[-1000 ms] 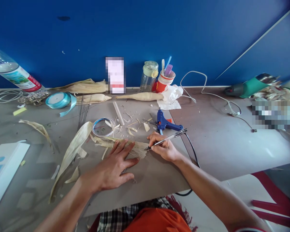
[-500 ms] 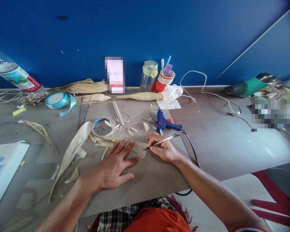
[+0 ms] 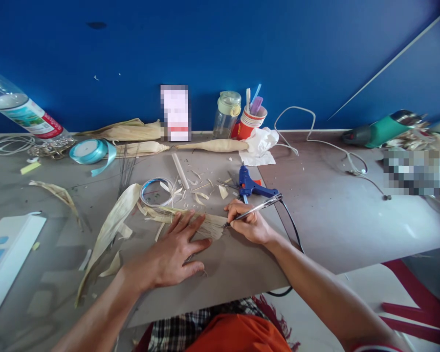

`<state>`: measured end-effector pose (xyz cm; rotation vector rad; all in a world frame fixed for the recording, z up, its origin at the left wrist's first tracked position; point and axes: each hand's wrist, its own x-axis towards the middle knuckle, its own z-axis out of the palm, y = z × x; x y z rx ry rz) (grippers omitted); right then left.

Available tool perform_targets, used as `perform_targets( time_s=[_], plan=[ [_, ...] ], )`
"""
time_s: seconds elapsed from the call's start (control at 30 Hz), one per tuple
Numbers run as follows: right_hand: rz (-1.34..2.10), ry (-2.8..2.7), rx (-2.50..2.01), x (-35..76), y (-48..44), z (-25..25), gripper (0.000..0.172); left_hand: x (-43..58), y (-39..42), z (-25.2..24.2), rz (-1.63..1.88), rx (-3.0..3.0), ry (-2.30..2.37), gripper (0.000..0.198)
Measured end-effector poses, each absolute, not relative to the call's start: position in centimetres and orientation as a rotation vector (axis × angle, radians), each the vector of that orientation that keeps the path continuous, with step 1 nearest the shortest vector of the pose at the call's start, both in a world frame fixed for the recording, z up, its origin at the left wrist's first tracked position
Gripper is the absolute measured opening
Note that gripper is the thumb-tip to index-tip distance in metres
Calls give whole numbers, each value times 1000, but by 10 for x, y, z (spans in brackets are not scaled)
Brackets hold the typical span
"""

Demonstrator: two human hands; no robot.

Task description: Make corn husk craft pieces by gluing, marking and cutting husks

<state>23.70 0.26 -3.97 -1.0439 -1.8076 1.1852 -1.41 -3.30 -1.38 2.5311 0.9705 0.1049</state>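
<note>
My left hand (image 3: pixel 178 249) lies flat with spread fingers on a piece of dried corn husk (image 3: pixel 213 227), pressing it to the table. In my right hand (image 3: pixel 250 225) is a pen (image 3: pixel 258 208), its tip at the right edge of that husk. Just beyond my right hand lies a blue hot glue gun (image 3: pixel 253 185). A roll of tape (image 3: pixel 156 191) rests past my left fingers, among husk scraps. To the left a long curved husk (image 3: pixel 112 230) stretches toward the table's near edge.
A tilted bottle (image 3: pixel 25 110), a ribbon roll (image 3: pixel 90 151), a lidded jar (image 3: pixel 227 113), paper cups (image 3: pixel 251 122) and a phone (image 3: pixel 175 112) line the blue wall. A white cable (image 3: pixel 330 143) runs across the back right. At left sits a white box-like object (image 3: pixel 12 254).
The pen tip has shifted very slightly to the right at the husk's edge. My left hand keeps its place, and the whole view has moved a little.
</note>
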Motion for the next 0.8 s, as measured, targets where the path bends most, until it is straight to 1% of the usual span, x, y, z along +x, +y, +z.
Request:
perform_targets(
  time_s=[0.3,0.47,0.6,0.8],
  plan=[
    [1212,-1766,-1041,237,3,-40,10,-15,-33,-16,96,2532,957,45],
    [1272,-1600,-958,238,3,-42,7,-15,-33,-15,91,2522,958,45],
    [1305,-1707,-950,237,1,-40,6,-14,-34,-15,109,2532,968,46],
    [1261,-1786,-945,234,0,-36,6,-15,-34,-15,137,2546,966,45]
  ],
)
